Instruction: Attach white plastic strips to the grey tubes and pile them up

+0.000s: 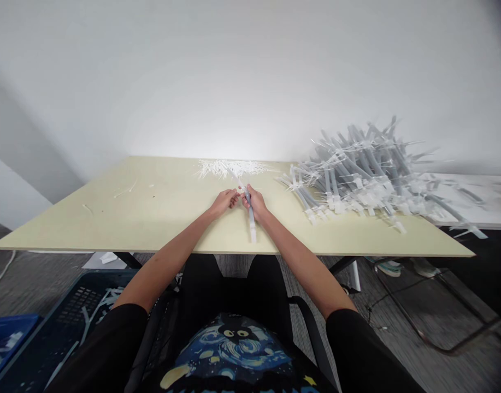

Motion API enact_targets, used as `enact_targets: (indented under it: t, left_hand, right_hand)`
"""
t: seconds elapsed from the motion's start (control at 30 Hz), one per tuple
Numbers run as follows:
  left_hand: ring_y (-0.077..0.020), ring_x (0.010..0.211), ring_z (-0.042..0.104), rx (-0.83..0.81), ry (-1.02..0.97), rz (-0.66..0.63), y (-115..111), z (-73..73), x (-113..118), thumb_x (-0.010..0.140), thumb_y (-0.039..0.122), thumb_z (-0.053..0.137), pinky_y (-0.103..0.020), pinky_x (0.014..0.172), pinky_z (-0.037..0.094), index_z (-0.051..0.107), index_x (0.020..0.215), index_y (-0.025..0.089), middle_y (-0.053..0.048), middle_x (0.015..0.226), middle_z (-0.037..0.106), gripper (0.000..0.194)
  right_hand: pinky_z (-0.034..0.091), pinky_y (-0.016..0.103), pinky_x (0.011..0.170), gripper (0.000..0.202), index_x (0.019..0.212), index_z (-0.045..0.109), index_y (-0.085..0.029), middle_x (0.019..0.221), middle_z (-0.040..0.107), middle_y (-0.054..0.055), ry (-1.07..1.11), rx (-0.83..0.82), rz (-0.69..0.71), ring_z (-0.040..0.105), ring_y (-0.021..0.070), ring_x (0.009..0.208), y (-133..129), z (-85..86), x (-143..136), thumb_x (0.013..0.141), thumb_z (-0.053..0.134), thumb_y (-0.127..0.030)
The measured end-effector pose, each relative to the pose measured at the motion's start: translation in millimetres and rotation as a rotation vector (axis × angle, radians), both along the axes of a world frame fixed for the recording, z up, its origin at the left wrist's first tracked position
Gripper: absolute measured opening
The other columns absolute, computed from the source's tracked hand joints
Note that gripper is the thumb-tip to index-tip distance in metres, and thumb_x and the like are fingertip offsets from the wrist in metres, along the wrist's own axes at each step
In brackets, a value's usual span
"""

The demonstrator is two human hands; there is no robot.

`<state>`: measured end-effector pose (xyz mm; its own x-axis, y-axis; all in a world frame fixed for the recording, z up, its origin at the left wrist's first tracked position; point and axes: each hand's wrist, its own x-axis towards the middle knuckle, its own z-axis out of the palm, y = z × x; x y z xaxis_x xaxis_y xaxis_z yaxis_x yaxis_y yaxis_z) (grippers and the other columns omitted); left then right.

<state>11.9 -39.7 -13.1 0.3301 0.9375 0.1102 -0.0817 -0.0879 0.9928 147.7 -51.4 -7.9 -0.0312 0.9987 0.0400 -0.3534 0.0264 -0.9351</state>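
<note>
A grey tube [251, 217] with a whitish end piece is held over the middle of the table, its lower end toward me. My right hand [254, 202] is wrapped round the tube's upper part. Just left of it, my left hand [226, 201] has its fingers curled together near the tube's upper end; what they pinch, if anything, is too small to make out. Behind both hands lies a spread of thin white ties [250, 167]. A large heap of grey tubes [357, 169] with ties sticking out covers the right part of the table.
The pale yellow table [168, 229] stands against a white wall. A few loose ties [126, 189] lie at left. Below left are a dark crate [76, 297] and a blue bin [16, 327] holding pieces. A white surface [494, 199] adjoins at right.
</note>
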Motion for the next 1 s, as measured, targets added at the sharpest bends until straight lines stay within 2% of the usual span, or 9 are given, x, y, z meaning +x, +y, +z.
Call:
enact_targets:
  t: [0.17,0.3,0.5,0.8,1.0]
  left_hand:
    - [-0.0072,0.046,0.040,-0.001,0.104,-0.029,-3.1,3.2,-3.0,0.079,0.037,0.051,-0.022,0.044,0.027,0.053,0.068,0.014,0.001,0.055,0.046,0.025]
    - [-0.0067,0.043,0.033,0.079,0.130,0.002,-8.9,6.4,-3.1,0.077,0.033,0.049,-0.022,0.043,0.022,0.048,0.061,0.016,0.003,0.050,0.039,0.024]
    - [-0.0079,0.044,0.027,0.210,0.243,0.107,-13.4,6.9,-2.5,0.077,0.031,0.044,-0.023,0.045,0.020,0.045,0.058,0.017,0.005,0.047,0.031,0.024]
    - [-0.0094,0.051,0.032,0.294,0.303,0.158,-19.2,11.5,2.2,0.075,0.029,0.042,-0.023,0.050,0.024,0.041,0.055,0.017,0.003,0.051,0.038,0.024]
    - [-0.0093,0.051,0.034,0.260,0.267,0.191,-15.5,10.9,2.6,0.074,0.027,0.043,-0.023,0.050,0.026,0.041,0.053,0.017,0.002,0.052,0.043,0.024]
  right_hand:
    - [0.022,0.020,0.031,0.035,0.087,0.060,-0.013,0.054,0.056,-0.002,0.091,-0.031,0.063,0.035,0.0037,0.033,0.4,4.1,6.0,0.079,0.055,-0.047]
    - [0.022,0.019,0.032,0.031,0.089,0.061,-0.014,0.056,0.055,-0.004,0.017,0.012,0.074,0.035,0.0030,0.035,-0.6,3.3,6.8,0.075,0.061,-0.041]
    - [0.026,0.018,0.034,0.025,0.080,0.060,-0.014,0.059,0.059,-0.001,-0.109,0.084,0.014,0.040,0.0042,0.039,4.0,-4.8,3.1,0.072,0.063,-0.037]
    - [0.029,0.020,0.033,0.023,0.069,0.056,-0.016,0.054,0.060,-0.001,-0.374,0.140,-0.098,0.040,0.0064,0.036,8.2,-12.5,-4.6,0.075,0.057,-0.039]
    - [0.032,0.020,0.036,0.026,0.065,0.056,-0.018,0.052,0.059,-0.002,-0.508,0.185,-0.136,0.043,0.0067,0.035,7.3,-10.9,-8.0,0.078,0.054,-0.041]
